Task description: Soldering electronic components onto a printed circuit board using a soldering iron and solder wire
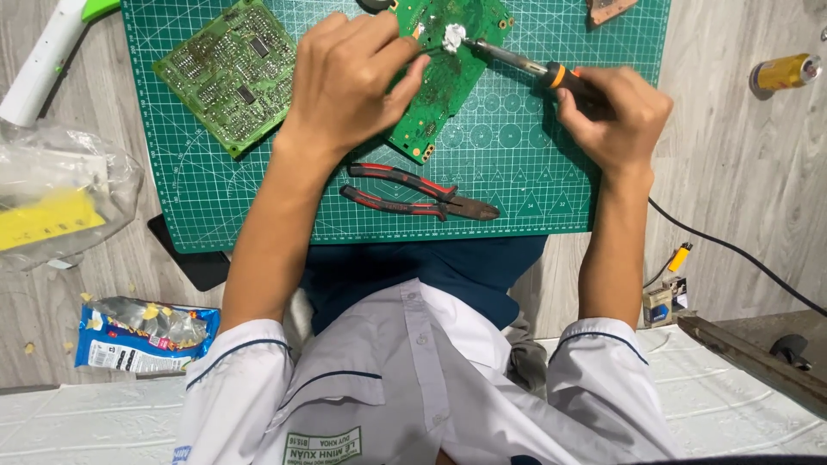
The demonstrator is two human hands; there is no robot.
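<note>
My left hand (349, 82) rests on a green circuit board (444, 82) lying on the green cutting mat (551, 189), its fingertips pinching something small near the board's top. My right hand (616, 112) grips a soldering iron (525, 65) by its black and orange handle. The iron's metal tip touches a shiny silver patch (451, 36) on the board, right beside my left fingertips. Part of the board is hidden under my left hand.
A second green circuit board (231, 73) lies at the mat's left. Red-handled pliers (418, 194) lie near the mat's front edge. A clear plastic bag (60, 194), a blue snack wrapper (138, 336), a yellow cylinder (784, 73) and a black cable (741, 254) lie on the wooden surface.
</note>
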